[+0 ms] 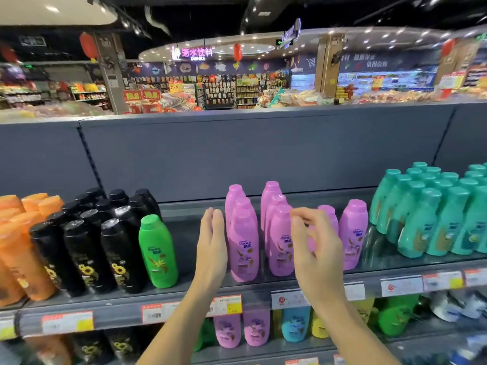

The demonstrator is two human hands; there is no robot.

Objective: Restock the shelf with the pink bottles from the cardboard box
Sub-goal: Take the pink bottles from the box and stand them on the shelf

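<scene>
Nearest the camera, two bare forearms reach up over the shelf edge [184, 301] with its price tags. The left hand [212, 248] stands edge-on, fingers straight and together, flat beside the front pink bottle [243, 248] of the left row; whether it touches the plastic cannot be told. The right hand [315, 248] hangs in front of the pink group with fingers loosely curled and thumb apart from them, holding nothing.

The pink bottles stand upright in the middle of the shelf: two rows of three, then two more [353, 233] to the right, one partly hidden behind the right hand. The cardboard box is not in view, so more stock would have to come from outside the picture.

The step looks like squaring up the rows. To do it well, the person should press low on the bodies, not at the caps, as these tall narrow bottles would tip easily, and slide each row forward to the lip with labels facing out, closing the gaps between rows.

A single green bottle [158, 251] stands left of the pink ones, then black bottles [116, 248] and orange bottles [15, 248]; teal bottles [432, 217] crowd the right. Behind rises a grey back panel [263, 154], and beyond it a bright supermarket with a neon drinks sign [196, 53].
</scene>
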